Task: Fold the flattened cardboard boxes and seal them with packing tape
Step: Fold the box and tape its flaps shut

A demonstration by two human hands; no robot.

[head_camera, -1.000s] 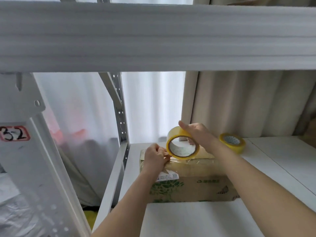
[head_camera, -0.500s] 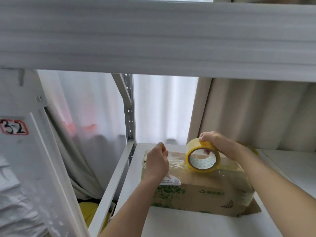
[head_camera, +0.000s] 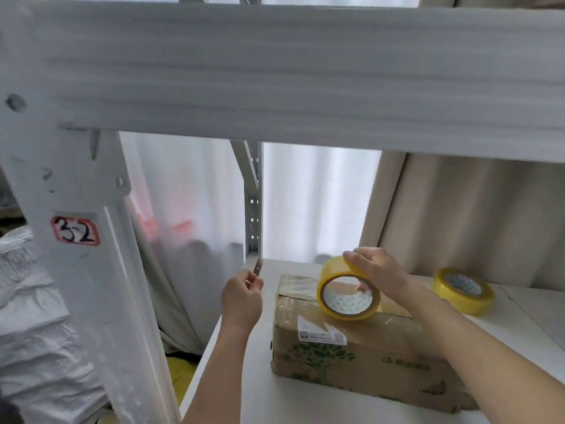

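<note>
a white shelf (head_camera: 305, 399) carries the cardboard box (head_camera: 360, 350) near its left edge, flaps closed and ready for sealing. on the box's top stands the tape roll (head_camera: 348, 293), gripped by the right hand (head_camera: 379, 275), fingers curled over its rim, thumb inside. left of the box, the left hand (head_camera: 243, 296) pinches something small, likely the tape's end, though that is unclear. a spare roll (head_camera: 463, 290) lies far right.

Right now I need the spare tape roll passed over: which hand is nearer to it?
Right. The right hand holds a roll atop the box, beside the spare tape roll; the left hand is beyond the box's far end.
</note>
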